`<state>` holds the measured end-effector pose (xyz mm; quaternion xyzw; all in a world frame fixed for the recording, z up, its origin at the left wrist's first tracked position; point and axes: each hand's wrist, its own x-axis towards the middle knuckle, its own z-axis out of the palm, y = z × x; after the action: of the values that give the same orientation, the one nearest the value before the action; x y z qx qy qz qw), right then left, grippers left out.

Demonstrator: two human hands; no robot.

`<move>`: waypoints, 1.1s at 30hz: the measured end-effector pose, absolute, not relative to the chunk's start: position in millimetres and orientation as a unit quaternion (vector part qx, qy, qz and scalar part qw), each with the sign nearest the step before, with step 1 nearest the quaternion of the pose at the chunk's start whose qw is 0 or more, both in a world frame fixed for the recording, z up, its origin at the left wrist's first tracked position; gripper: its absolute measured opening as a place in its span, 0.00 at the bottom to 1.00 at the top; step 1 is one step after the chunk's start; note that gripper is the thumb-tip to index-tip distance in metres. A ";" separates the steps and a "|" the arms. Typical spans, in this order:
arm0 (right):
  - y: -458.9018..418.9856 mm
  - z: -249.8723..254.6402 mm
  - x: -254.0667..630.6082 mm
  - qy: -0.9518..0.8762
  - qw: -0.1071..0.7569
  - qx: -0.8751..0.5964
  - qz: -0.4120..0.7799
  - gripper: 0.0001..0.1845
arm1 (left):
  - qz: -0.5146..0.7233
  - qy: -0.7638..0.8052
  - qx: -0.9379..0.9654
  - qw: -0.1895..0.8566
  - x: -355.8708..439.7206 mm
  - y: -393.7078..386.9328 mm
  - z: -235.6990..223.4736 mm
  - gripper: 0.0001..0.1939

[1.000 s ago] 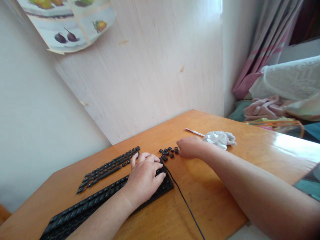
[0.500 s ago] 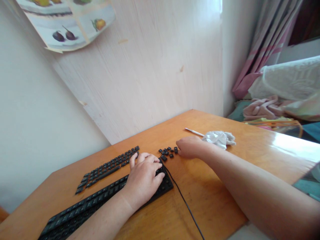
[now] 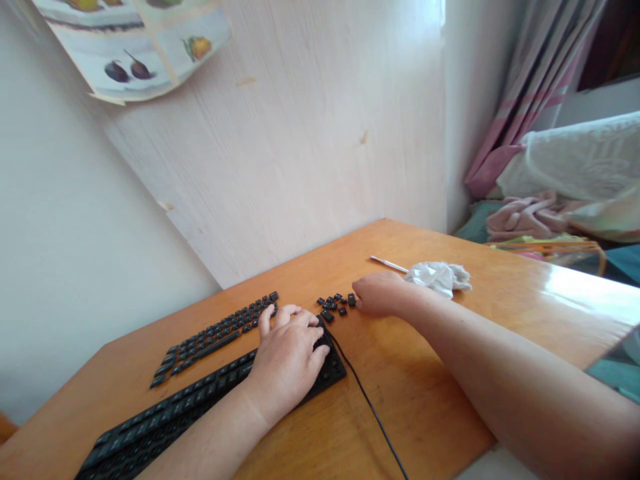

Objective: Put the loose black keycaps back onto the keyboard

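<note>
A black keyboard (image 3: 200, 400) lies slanted across the lower left of the wooden table, with keys gone from part of it. Over its right end rests my left hand (image 3: 289, 363), palm down, open, fingers spread and partly curved. My right hand (image 3: 379, 293) is on the table to the right with its fingers curled closed. A black keycap (image 3: 352, 301) sits right at those fingertips, seemingly pinched; the finger pads are hidden. Several loose keycaps (image 3: 331, 305) lie in a small cluster just left of it. Behind the keyboard, more keycaps (image 3: 215, 333) are set out in rows.
A crumpled white tissue (image 3: 435, 277) and a thin white stick (image 3: 387, 264) lie beyond my right forearm. The keyboard's black cable (image 3: 373, 403) runs toward the table's front edge. A pale wall panel (image 3: 320, 147) stands behind the table (image 3: 415, 393).
</note>
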<state>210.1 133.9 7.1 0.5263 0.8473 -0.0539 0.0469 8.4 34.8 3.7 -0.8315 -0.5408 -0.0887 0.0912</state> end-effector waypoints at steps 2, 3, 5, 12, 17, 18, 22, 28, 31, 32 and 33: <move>133.3 8.5 210.4 0.847 0.051 0.527 -0.050 0.18 | -0.090 -0.540 -0.832 0.092 8.8 33.5 4.3 0.07; 133.0 9.2 210.7 0.847 0.052 0.527 -0.048 0.19 | -0.089 -0.540 -0.832 0.092 8.9 33.0 4.4 0.07; 132.6 10.4 211.2 0.848 0.045 0.526 -0.042 0.18 | -0.088 -0.538 -0.833 0.094 8.7 32.2 4.6 0.07; 129.8 6.2 204.9 0.907 -0.078 0.401 -0.108 0.13 | -0.092 -0.542 -0.831 0.089 6.6 33.9 0.6 0.07; 124.5 0.1 196.3 0.910 -0.124 0.313 -0.243 0.11 | -0.097 -0.558 -0.821 0.073 5.3 34.5 -2.3 0.10; 123.6 -1.0 194.8 0.904 -0.123 0.312 -0.265 0.11 | -0.098 -0.559 -0.820 0.071 5.2 34.3 -2.4 0.10; 122.3 -6.9 187.7 0.893 -0.085 0.307 -0.318 0.09 | -0.099 -0.563 -0.818 0.066 5.5 34.1 -2.4 0.10; 123.0 -15.9 179.4 0.865 -0.060 0.323 -0.379 0.06 | -0.114 -0.562 -0.816 0.070 6.1 33.7 -5.4 0.11; 121.6 -17.4 177.2 0.829 -0.057 0.352 -0.431 0.03 | -0.125 -0.568 -0.811 0.061 6.5 32.6 -6.4 0.11; 121.1 -18.0 176.5 0.820 -0.059 0.359 -0.443 0.03 | -0.128 -0.571 -0.809 0.058 6.5 32.3 -6.7 0.11; 120.8 -19.0 175.8 0.813 -0.064 0.363 -0.451 0.02 | -0.132 -0.574 -0.806 0.054 6.5 32.0 -7.0 0.11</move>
<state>175.8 120.8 -19.0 0.3627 0.8130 -0.4511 -0.0637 6.5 32.0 -7.0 -0.8063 -0.5740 -0.1320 0.0542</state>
